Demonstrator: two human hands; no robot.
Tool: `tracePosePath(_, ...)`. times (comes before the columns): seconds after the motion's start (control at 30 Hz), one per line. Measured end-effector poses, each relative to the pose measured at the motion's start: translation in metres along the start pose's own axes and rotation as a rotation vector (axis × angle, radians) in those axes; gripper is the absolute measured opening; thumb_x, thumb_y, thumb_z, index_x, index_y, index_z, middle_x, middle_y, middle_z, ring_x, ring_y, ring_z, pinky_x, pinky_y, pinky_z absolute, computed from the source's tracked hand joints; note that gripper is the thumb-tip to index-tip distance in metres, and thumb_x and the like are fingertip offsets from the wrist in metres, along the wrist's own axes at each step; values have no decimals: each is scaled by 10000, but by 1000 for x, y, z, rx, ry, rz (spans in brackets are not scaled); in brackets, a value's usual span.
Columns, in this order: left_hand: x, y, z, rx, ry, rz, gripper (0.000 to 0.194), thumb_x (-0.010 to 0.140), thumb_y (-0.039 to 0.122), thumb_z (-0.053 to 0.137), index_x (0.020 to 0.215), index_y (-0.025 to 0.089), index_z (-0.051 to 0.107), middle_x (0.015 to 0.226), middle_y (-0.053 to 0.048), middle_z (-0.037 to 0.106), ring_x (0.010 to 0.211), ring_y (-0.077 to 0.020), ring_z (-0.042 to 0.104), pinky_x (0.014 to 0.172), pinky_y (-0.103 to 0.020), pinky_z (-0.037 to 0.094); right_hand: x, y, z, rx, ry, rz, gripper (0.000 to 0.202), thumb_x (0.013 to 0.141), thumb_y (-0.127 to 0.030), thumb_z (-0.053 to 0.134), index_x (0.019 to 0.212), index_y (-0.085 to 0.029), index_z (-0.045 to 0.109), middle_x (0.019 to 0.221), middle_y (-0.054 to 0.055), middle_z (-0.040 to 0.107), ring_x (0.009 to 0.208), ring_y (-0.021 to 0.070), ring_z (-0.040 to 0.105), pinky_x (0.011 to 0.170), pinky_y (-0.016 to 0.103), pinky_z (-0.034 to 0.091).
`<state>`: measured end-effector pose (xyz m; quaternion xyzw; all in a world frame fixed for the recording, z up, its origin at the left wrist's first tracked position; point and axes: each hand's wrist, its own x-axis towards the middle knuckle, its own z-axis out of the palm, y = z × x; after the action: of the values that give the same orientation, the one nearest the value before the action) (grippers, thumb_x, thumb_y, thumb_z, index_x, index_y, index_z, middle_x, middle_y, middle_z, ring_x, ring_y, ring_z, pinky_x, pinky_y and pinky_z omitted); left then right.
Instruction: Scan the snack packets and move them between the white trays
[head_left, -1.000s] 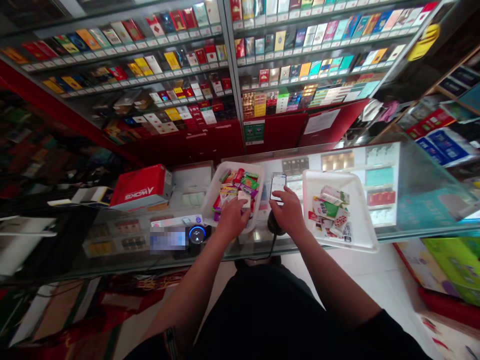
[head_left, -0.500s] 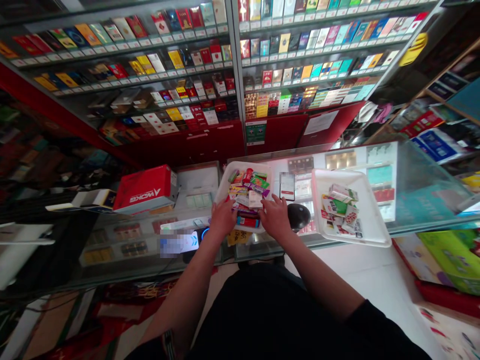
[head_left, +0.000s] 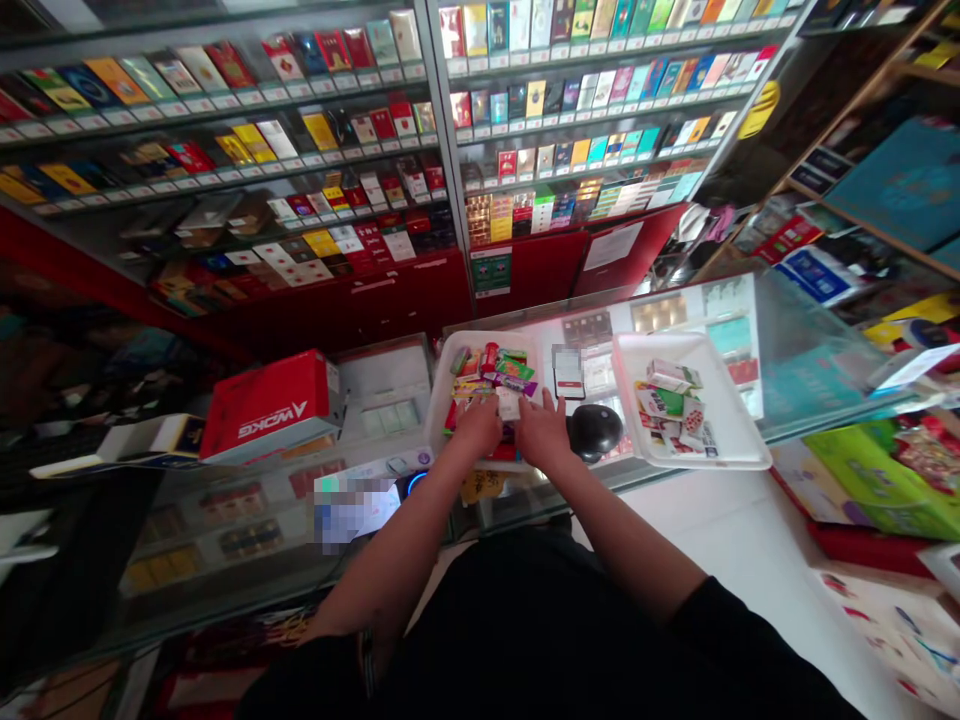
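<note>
Small white box [head_left: 508,403]: in the left tray, on top of the mixed packets [head_left: 514,384], between both hands. Left hand [head_left: 480,425] is over the packets just left of it, fingers hidden enough that I can't tell whether they grip anything. Right hand [head_left: 543,430] is at the tray's right side, fingers somewhat spread; can't tell if they pinch the box or just touch it or the rim. Flanking it like that probably steadies it on the loose pile.

Left tray [head_left: 436,400] walls likely corral the packets on slick glass. Phone [head_left: 570,384] lies flat between the trays, screen up, presumably for easy reading. Black rounded device [head_left: 595,432] sits just beside the right hand, so sideways room there looks tight.

Right tray [head_left: 739,440] holds a few packs; its near corner is at the worktop [head_left: 810,380] front edge, overhang unclear. More glass beyond it, to the right. Red box [head_left: 266,405] limits the far left.
</note>
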<state>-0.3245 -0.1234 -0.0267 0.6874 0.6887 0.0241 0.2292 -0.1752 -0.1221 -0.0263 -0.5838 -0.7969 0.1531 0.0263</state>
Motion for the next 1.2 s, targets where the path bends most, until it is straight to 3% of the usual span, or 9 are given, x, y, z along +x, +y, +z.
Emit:
tracePosePath(0.27,-4,3,1,-46,-30,-21,714,865,231,538,1563,163,401,1620,-156,437,1561,-321,287,1287,-575,132,-2,-4,-2,22,-11,-4,437,977,-290,449,1352,-125,598,1393,183,649,1557,396,192,1214,629,43)
tracePosePath(0.47,-20,1,-5,-101,57,23,672,822,301,609,1478,175,541,1539,-150,544,1559,-364,287,1282,-619,127,-10,-6,-8,102,30,-32,409,959,-284,490,1319,-144,627,1343,177,680,1534,367,276,1205,621,150)
tracePosePath(0.63,-38,5,-19,-142,107,53,669,809,283,623,1466,177,561,1514,-142,571,1555,-363,300,1286,-593,160,-15,-6,-21,174,80,-60,443,903,-255,541,1322,-149,641,1361,149,676,1520,353,314,1218,609,177)
tracePosePath(0.83,-55,19,-32,-197,171,65,632,871,326,587,1483,174,541,1553,-115,537,1565,-344,283,1295,-569,152,-20,-1,-40,282,133,-108,514,880,-230,559,1381,-135,620,1412,138,648,1526,341,307,1239,587,170)
tracePosePath(1.03,-54,39,-39,-287,208,100,570,970,342,454,1503,152,514,1601,-111,477,1581,-324,242,1284,-609,137,-22,13,-61,315,185,-142,436,1035,-322,428,1362,-121,633,1420,149,641,1508,353,347,1218,552,221)
tracePosePath(1.2,-43,62,-40,-267,197,144,618,911,257,502,1520,153,495,1610,-120,461,1581,-320,242,1290,-611,114,-26,34,-78,337,229,-141,464,1085,-349,306,1346,-166,644,1386,128,665,1485,344,387,1188,534,278)
